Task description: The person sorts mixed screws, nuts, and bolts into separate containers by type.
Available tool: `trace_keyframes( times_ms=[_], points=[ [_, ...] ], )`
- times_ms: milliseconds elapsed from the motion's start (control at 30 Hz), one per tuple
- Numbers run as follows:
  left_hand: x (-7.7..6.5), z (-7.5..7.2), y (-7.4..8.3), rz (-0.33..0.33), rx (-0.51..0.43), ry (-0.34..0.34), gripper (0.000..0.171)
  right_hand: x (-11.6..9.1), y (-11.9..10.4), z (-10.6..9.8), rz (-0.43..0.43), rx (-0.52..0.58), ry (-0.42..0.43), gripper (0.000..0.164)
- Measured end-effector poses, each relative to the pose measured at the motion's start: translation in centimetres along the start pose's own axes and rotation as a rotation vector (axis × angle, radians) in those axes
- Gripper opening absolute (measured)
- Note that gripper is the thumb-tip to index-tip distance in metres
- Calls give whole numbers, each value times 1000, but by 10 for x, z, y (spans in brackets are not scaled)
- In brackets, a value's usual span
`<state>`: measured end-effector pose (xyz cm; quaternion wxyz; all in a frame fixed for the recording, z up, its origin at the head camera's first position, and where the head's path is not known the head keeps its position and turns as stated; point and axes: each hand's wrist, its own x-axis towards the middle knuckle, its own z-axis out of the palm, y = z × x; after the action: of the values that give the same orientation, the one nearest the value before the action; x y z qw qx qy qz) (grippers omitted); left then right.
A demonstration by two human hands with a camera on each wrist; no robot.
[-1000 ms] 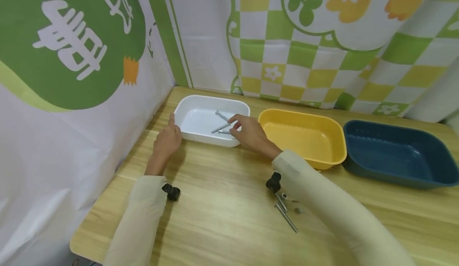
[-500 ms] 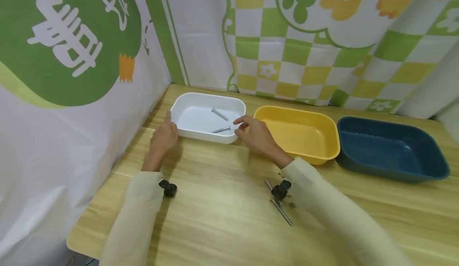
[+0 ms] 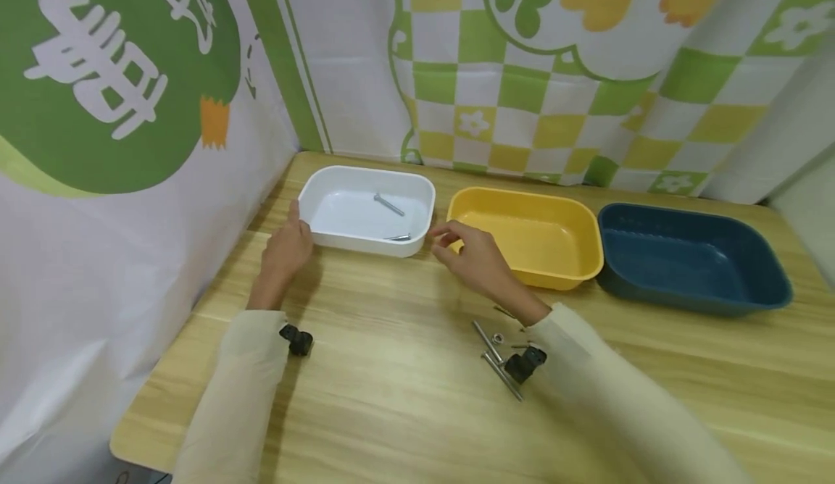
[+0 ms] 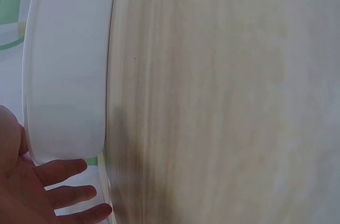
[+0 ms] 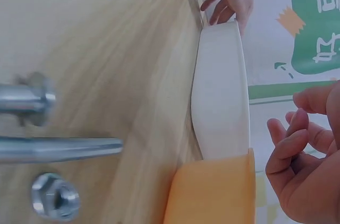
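Note:
My left hand [image 3: 285, 248] rests against the left end of a white tray [image 3: 339, 241], its fingers extended; in the left wrist view the fingers [image 4: 69, 195] are spread at the tray's corner. Inside the tray lies a bolt [image 3: 389, 204], and a second bolt [image 3: 399, 238] is partly hidden by the front wall. My right hand [image 3: 479, 259] hovers by the front left corner of a yellow tray [image 3: 561, 280], holding nothing. In the right wrist view its fingers [image 5: 287, 152] are loosely bent.
Two long bolts [image 3: 502, 377] and a nut [image 3: 498, 338] lie on the wooden table [image 3: 391, 397] beneath my right wrist, with small pieces partly covered by the sleeve. A dark blue tray [image 3: 691, 292] stands right of the yellow one. Patterned cloth [image 3: 483, 93] hangs behind.
My right hand has drawn back from inside the white tray toward the yellow tray, leaving bolts in the white one. My left hand stays at the white tray's end. The head view has shifted slightly.

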<state>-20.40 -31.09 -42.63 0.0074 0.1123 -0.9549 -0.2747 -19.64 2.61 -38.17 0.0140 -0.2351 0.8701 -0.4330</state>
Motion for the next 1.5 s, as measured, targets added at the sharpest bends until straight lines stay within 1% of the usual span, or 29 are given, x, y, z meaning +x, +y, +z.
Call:
trace_keyframes(
  times_ms=[100, 267, 500, 600, 767, 867, 1033, 1200, 1333, 1500],
  points=[
    [0, 0, -1, 0, -4, 8, 61, -8, 4, -2, 5, 10, 6, 24],
    [0, -2, -1, 8, -3, 21, 61, -18, 12, -4, 37, 32, 10, 25],
    [-1, -4, -1, 3, -11, 12, 62, -30, 18, -5, 32, 17, 40, 24],
    [-1, -3, -2, 1, -16, 8, 62, -36, 18, -5, 41, 18, 33, 25],
    [-2, -2, -4, 10, -20, 21, 62, -47, 22, -6, 64, 10, 28, 26],
    [-2, -2, -4, 17, -20, 28, 61, -54, 28, -7, 97, -2, 11, 28],
    [-2, 0, -4, 30, -21, 30, 62, -66, 39, -13, 206, -13, -45, 36],
    [-2, 0, -2, 38, -20, 34, 61, -78, 43, -19, 283, 0, -111, 41],
    [-3, 0, -2, 35, -18, 33, 61, -90, 45, -21, 321, 11, -151, 39],
    [-2, 0, -1, 44, -20, 33, 61, -102, 48, -21, 332, -11, -159, 38]
  ],
)
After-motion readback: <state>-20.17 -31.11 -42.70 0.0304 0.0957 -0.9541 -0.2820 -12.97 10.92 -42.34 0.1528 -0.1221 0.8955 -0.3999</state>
